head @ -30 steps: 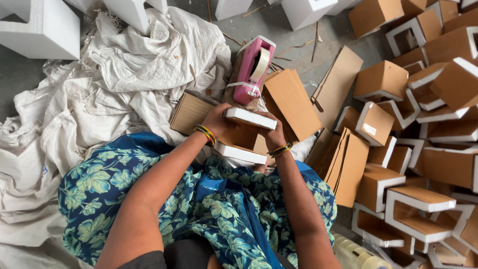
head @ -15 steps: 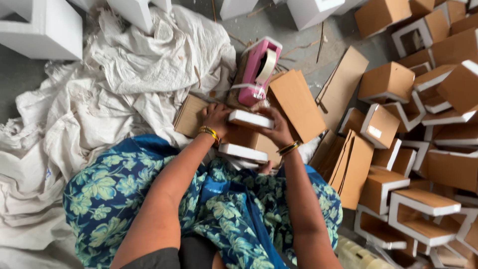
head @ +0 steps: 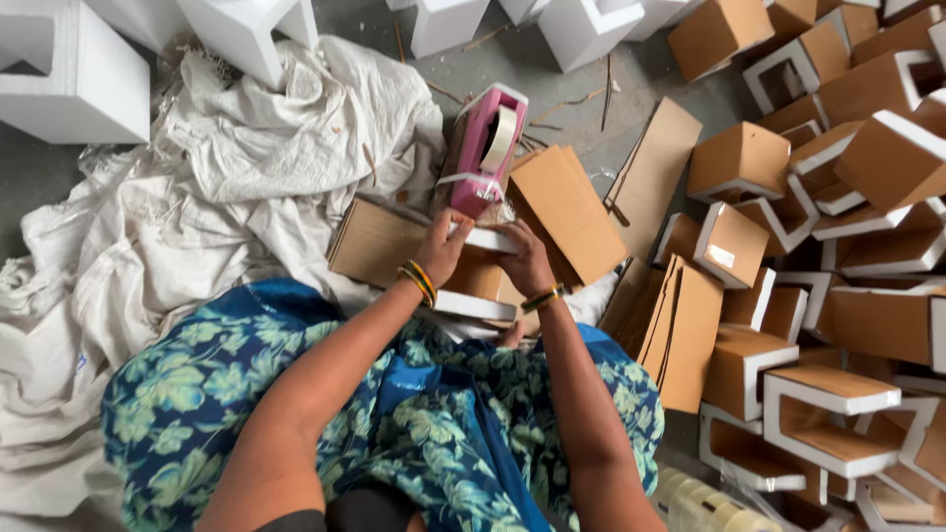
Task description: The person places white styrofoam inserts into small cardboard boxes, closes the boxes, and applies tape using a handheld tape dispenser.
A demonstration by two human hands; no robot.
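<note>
My left hand (head: 445, 248) and my right hand (head: 524, 258) both grip a brown cardboard piece with white foam edges (head: 480, 281), held over my lap above a blue floral cloth (head: 414, 424). Each wrist wears bangles. Just beyond my fingers stands a pink tape dispenser (head: 483, 148) with a roll of clear tape. A flat brown carton (head: 376, 241) lies under my left hand, and an open carton flap (head: 567, 212) lies to the right of the dispenser.
Crumpled white sacks (head: 197, 207) cover the floor at left. White foam blocks (head: 69, 74) stand along the top. A heap of brown-and-white cardboard pieces (head: 838, 246) fills the right side. Flat cartons (head: 680, 325) lean by my right knee. Tape rolls (head: 705, 502) sit at the bottom.
The view has shifted slightly, and my hands have moved up closer to the pink tape dispenser, still holding the cardboard piece.
</note>
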